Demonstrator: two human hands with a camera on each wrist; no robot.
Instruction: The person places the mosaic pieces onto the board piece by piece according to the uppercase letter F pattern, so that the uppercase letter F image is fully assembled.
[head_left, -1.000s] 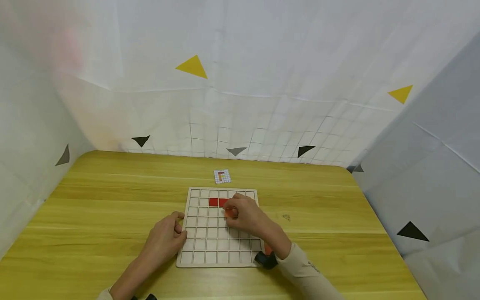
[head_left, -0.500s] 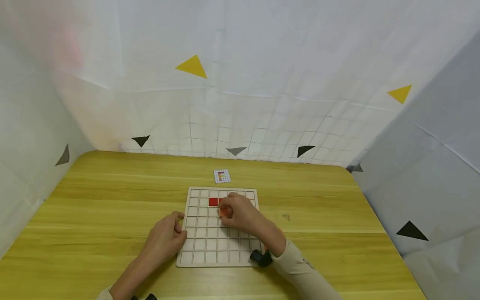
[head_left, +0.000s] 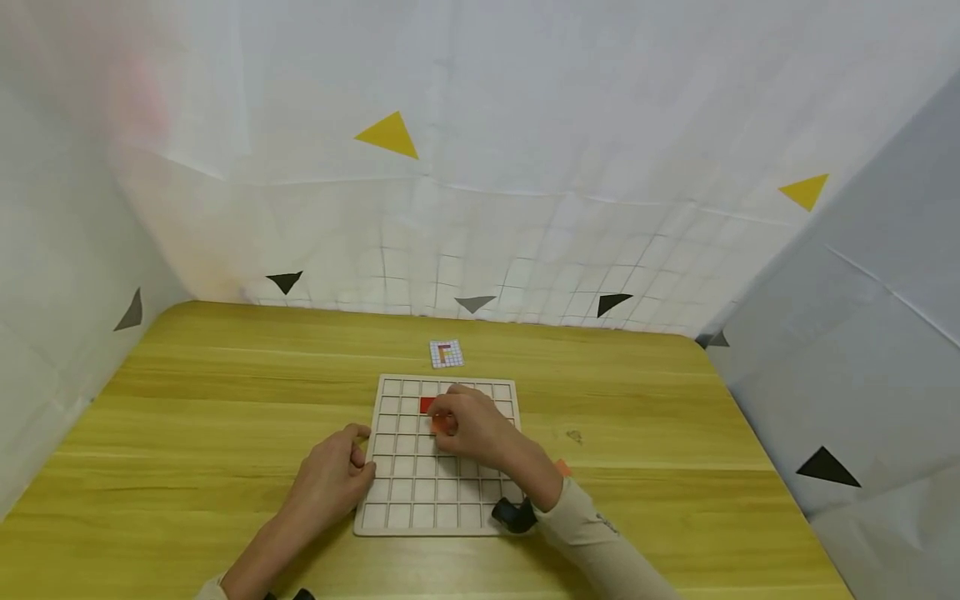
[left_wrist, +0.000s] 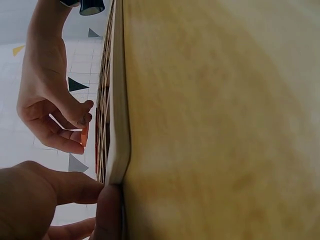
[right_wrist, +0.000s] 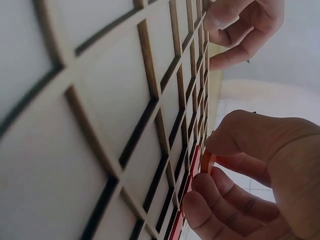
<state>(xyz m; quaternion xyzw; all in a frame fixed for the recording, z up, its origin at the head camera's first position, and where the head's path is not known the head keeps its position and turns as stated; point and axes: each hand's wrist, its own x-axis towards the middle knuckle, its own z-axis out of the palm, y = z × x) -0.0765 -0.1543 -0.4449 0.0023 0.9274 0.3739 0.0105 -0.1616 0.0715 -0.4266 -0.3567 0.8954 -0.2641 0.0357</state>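
My right hand [head_left: 480, 429] pinches a small orange square tile [right_wrist: 208, 159] between thumb and fingers, close over the upper middle of a pale wooden grid board [head_left: 405, 515]. A red tile [head_left: 427, 405] lies in the board's second row, just beyond the fingertips. More red tiles [right_wrist: 194, 159] show in the right wrist view, while the hand hides part of that row from above. At the board's left edge, my left hand [head_left: 327, 475] grips the rim, with its thumb and a finger on it in the left wrist view.
Behind the board lies a small printed card [head_left: 446, 353] showing a coloured pattern on a grid. Another orange piece [head_left: 562, 468] is partly hidden by the right wrist. White walls with triangles stand behind the wooden table [head_left: 225, 375] and at its sides.
My right hand has moved a little to the left across the board with the orange tile, now covering the second red tile. My left hand stays at the board's edge.
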